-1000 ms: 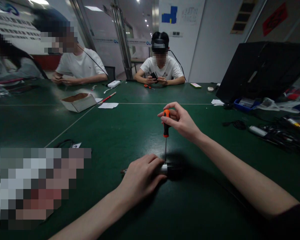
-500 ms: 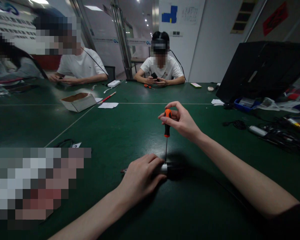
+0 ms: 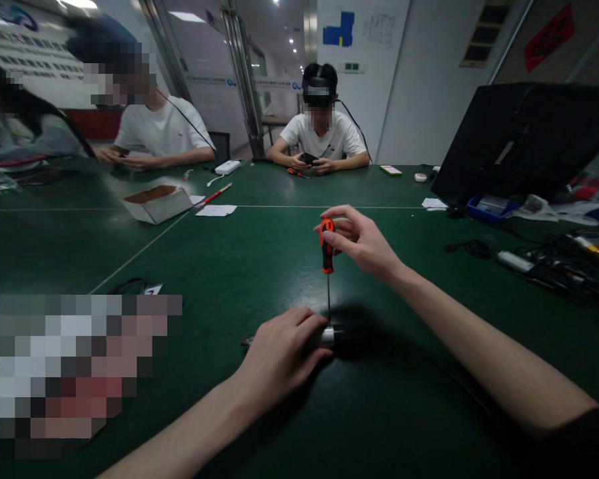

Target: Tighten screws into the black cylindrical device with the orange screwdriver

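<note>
My right hand (image 3: pixel 357 241) pinches the orange-and-black handle of a screwdriver (image 3: pixel 327 249) between thumb and fingertips. The screwdriver stands nearly upright, and its thin shaft reaches down to the top of a silver-and-black cylindrical tool (image 3: pixel 328 337). My left hand (image 3: pixel 287 346) is wrapped over that tool and holds it lying on the green table (image 3: pixel 219 266). A narrow tip pokes out to the left of my palm. On the right, the tool's black end is in shadow, with a dark cord trailing from it. My fingers hide most of its silver body.
A white open box (image 3: pixel 160 205) and a paper slip (image 3: pixel 216 210) lie at the back left. Tangled cords and silver tools (image 3: pixel 516 261) sit at right, below a large black case (image 3: pixel 524 140). Across the table, a person (image 3: pixel 324 130) holds a phone. A blurred patch covers the lower left.
The screwdriver's handle has shifted slightly left and turned, showing more of its black grip. My right fingers moved with it. My left hand and the cylindrical tool have stayed still.
</note>
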Demonstrator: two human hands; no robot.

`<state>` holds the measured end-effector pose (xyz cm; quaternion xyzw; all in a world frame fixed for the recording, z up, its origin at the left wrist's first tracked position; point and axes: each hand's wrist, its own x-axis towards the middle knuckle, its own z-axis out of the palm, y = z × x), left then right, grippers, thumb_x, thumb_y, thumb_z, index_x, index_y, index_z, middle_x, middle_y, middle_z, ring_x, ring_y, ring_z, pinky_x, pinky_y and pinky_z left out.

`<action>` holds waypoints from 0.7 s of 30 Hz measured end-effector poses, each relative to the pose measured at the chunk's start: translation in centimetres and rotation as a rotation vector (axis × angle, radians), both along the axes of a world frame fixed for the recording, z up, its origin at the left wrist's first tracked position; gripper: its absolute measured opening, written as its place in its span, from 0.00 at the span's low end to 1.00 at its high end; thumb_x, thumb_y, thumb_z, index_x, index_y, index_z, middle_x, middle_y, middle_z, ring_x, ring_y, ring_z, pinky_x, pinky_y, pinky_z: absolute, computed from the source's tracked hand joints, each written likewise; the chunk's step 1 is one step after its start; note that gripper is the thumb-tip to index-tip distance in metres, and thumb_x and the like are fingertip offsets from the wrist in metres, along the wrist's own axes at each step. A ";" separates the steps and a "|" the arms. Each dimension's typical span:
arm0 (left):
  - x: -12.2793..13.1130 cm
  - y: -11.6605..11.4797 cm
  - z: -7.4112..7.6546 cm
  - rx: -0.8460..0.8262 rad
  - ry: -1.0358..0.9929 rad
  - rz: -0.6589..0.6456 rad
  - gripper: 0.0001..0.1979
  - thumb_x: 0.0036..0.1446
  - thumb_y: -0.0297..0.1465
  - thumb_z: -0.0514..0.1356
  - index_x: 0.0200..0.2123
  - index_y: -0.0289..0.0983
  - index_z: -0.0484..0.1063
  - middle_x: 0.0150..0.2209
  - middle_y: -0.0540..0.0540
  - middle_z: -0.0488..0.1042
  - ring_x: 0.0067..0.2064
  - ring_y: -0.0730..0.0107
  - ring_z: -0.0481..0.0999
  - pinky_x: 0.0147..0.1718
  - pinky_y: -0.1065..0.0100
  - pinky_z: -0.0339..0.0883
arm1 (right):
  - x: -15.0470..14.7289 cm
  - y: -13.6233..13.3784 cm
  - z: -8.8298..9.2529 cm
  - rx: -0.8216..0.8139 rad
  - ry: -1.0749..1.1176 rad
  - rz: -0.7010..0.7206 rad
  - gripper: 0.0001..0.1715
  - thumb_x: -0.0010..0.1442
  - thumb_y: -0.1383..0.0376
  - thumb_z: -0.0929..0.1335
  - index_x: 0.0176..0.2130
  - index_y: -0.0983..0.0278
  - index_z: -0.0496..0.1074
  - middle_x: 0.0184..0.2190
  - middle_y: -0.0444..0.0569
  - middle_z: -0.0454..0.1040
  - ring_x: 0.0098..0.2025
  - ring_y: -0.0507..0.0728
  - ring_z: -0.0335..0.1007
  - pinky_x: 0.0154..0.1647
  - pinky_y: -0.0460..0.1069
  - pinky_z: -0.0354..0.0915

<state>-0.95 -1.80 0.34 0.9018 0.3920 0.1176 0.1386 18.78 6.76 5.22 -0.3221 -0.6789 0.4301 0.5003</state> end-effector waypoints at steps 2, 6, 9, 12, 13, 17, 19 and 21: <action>0.0 0.0 0.1 -0.004 0.002 -0.002 0.11 0.59 0.31 0.61 0.46 0.37 0.70 0.42 0.44 0.73 0.41 0.60 0.74 0.36 0.63 0.68 | -0.1 0.0 0.0 -0.017 0.025 -0.024 0.23 0.51 0.58 0.74 0.41 0.61 0.62 0.36 0.46 0.76 0.37 0.53 0.74 0.36 0.49 0.70; 0.0 0.0 0.1 -0.005 -0.005 -0.004 0.11 0.59 0.30 0.61 0.46 0.38 0.70 0.42 0.44 0.73 0.41 0.60 0.74 0.36 0.63 0.68 | -0.1 0.0 -0.1 -0.068 0.054 -0.040 0.27 0.49 0.57 0.75 0.41 0.61 0.59 0.36 0.46 0.76 0.35 0.53 0.73 0.31 0.47 0.70; 0.0 0.0 0.1 0.002 0.000 -0.003 0.11 0.59 0.31 0.61 0.46 0.38 0.70 0.42 0.44 0.73 0.41 0.60 0.74 0.37 0.64 0.68 | -0.1 -0.1 -0.1 -0.051 0.041 -0.015 0.24 0.51 0.57 0.74 0.41 0.61 0.60 0.38 0.47 0.76 0.35 0.52 0.73 0.29 0.46 0.69; -0.1 0.0 -0.1 0.005 0.002 -0.005 0.11 0.59 0.32 0.60 0.46 0.38 0.70 0.42 0.44 0.73 0.41 0.61 0.74 0.37 0.64 0.69 | -0.1 -0.1 0.0 -0.036 0.021 -0.003 0.23 0.53 0.57 0.73 0.42 0.61 0.62 0.37 0.45 0.75 0.34 0.52 0.73 0.27 0.45 0.69; -0.1 0.0 -0.1 0.005 0.000 -0.006 0.11 0.59 0.32 0.60 0.46 0.38 0.70 0.42 0.44 0.73 0.41 0.61 0.74 0.37 0.64 0.69 | -0.1 -0.1 0.0 -0.039 0.015 -0.002 0.22 0.53 0.56 0.73 0.42 0.60 0.62 0.36 0.45 0.75 0.34 0.52 0.73 0.27 0.45 0.69; -0.1 0.1 -0.1 0.004 -0.004 -0.012 0.12 0.59 0.31 0.61 0.47 0.38 0.70 0.43 0.44 0.73 0.41 0.60 0.74 0.37 0.63 0.69 | -0.1 0.0 -0.1 -0.051 0.007 0.000 0.22 0.53 0.57 0.73 0.42 0.60 0.62 0.34 0.44 0.73 0.34 0.53 0.72 0.25 0.45 0.69; 0.0 0.0 0.0 0.002 0.002 -0.008 0.13 0.58 0.31 0.61 0.47 0.38 0.69 0.43 0.44 0.73 0.41 0.59 0.74 0.37 0.63 0.69 | -0.1 0.0 -0.1 -0.047 0.006 0.006 0.23 0.53 0.58 0.73 0.43 0.61 0.62 0.35 0.44 0.73 0.34 0.53 0.72 0.24 0.44 0.69; 0.0 0.0 0.1 -0.001 0.014 -0.001 0.13 0.58 0.31 0.62 0.46 0.38 0.70 0.42 0.44 0.73 0.41 0.60 0.74 0.36 0.63 0.69 | 0.1 0.0 0.1 -0.031 -0.013 0.028 0.23 0.53 0.60 0.72 0.45 0.61 0.62 0.37 0.45 0.73 0.34 0.52 0.72 0.24 0.44 0.69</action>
